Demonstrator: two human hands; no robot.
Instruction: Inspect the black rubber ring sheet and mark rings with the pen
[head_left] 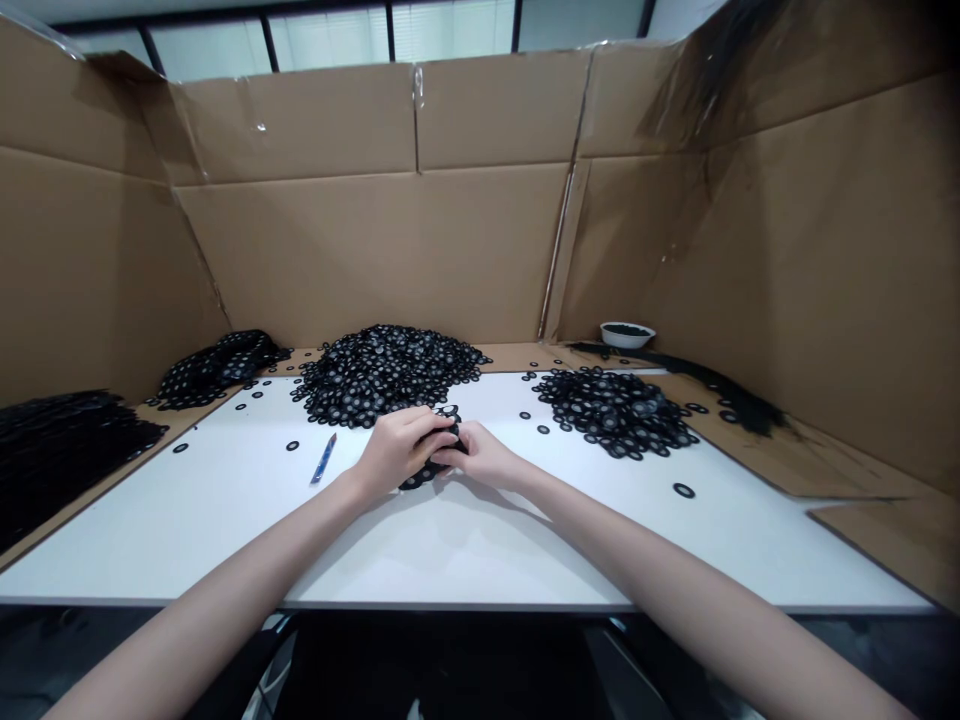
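Both hands meet over the middle of the white tabletop (360, 560). My left hand (401, 450) has its fingers curled over a black piece with ring shapes (418, 480), which shows below and above the fingers. My right hand (480, 455) pinches the same piece from the other side, thumb and fingertips close together. Most of the piece is hidden by the fingers. Just behind the hands rises a large heap of black rings (390, 370). To the left of my left hand lies a slim blue-and-clear tool (323, 460), perhaps a craft knife.
A smaller heap of black rings (615, 410) sits to the right, with a loose ring (683, 490) nearer me. Dark stacked sheets (67, 450) and dotted black sheets (221, 368) lie left. A white bowl (627, 336) stands back right. Cardboard walls (375, 250) enclose the table.
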